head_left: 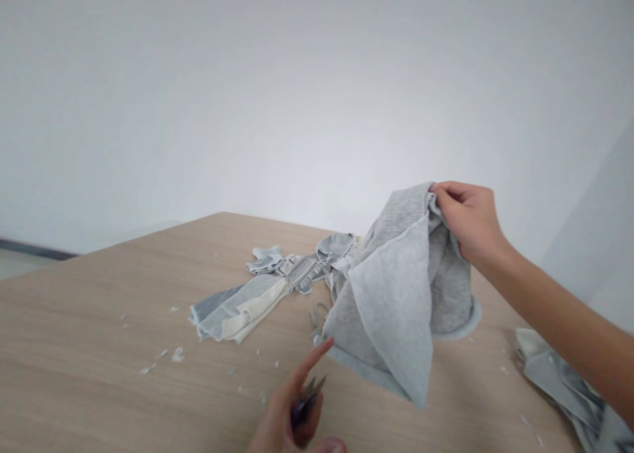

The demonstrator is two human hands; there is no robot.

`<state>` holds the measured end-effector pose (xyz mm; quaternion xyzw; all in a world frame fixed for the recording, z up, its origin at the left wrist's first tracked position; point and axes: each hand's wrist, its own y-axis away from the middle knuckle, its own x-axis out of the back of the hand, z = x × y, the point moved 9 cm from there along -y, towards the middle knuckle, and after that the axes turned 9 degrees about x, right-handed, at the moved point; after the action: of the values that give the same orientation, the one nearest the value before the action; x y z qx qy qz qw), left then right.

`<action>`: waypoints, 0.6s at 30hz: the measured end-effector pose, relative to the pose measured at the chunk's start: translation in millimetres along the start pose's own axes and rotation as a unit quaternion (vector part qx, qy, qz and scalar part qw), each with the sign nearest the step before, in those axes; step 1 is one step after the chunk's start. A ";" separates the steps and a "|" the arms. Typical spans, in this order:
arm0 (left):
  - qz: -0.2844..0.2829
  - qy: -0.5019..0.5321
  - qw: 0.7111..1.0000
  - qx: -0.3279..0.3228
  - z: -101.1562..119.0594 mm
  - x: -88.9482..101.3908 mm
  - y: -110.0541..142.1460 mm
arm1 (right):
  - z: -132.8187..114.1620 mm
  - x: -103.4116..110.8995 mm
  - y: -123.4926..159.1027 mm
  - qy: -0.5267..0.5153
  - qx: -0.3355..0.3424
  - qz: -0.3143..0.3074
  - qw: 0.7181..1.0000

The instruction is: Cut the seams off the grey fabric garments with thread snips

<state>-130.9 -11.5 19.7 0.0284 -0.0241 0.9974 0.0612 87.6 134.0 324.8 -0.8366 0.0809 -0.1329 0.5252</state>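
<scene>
My right hand (470, 215) is raised at the right, fingers pinched on the top edge of a light grey knit fabric piece (391, 294). The cloth hangs in folds, with a paler trim along its lower edge. My left hand (297, 400), low in the middle, is curled around small snips (308, 403) with a purple grip and two short pointed blades. Its index finger is stretched out, the tip at the cloth's lower left edge; whether it touches is unclear. Part of the snips is hidden in the palm.
Several grey, white and striped cloth scraps (257, 294) lie bunched behind on the wooden table (123, 301). White lint bits (178, 354) are scattered about. Another grey cloth pile (559, 380) lies at the right edge, partly behind my right forearm. A pale wall (247, 96) stands behind.
</scene>
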 end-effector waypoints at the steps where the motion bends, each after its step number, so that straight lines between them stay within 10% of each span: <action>1: -0.006 0.005 1.000 -0.004 8.6 -8.4 -3.5 | -1.7 3.9 3.3 -0.007 -0.005 0.004 1.000; 10: 0.066 0.135 0.988 0.047 45.5 -54.5 -48.9 | 0.0 35.7 33.3 -0.044 -0.052 0.049 0.996; 18: 0.109 0.097 0.986 -0.083 68.8 -45.1 -42.3 | 28.5 95.8 72.3 -0.029 -0.112 0.149 0.982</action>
<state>-77.4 21.4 87.5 -0.0766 -0.1033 0.9907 -0.0440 187.8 100.6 261.1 -0.8723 0.2037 -0.0193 0.4442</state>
